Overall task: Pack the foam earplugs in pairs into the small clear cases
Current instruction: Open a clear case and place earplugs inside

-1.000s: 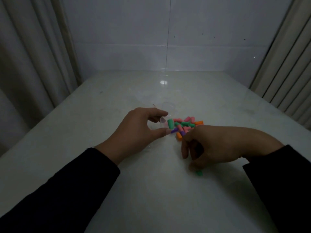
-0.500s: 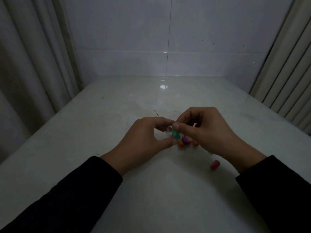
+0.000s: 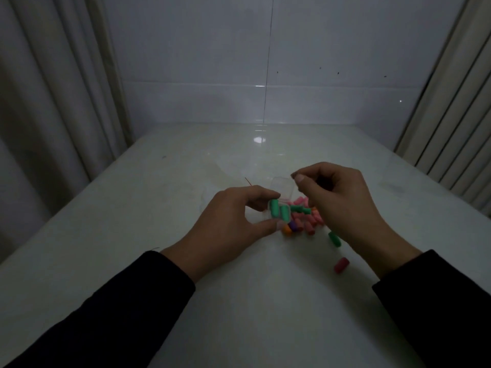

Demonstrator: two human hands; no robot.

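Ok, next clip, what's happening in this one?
A person is packing foam earplugs into a small clear case. The left hand pinches the open case, which holds two green earplugs. The right hand hovers at the raised lid with finger and thumb pinched; whether it grips the lid is unclear. A pile of loose earplugs lies on the table, with one green and one red stray nearer the person.

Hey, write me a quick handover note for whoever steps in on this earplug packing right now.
Left hand pinches the open clear case; two green earplugs sit in it.
Right hand is raised at the case's lid, fingers curled; whether it touches the lid is unclear.
Loose pile lies behind the case; a green earplug and a red earplug lie apart on the table.
Done: one pair in. Left: close lid, pack the rest.
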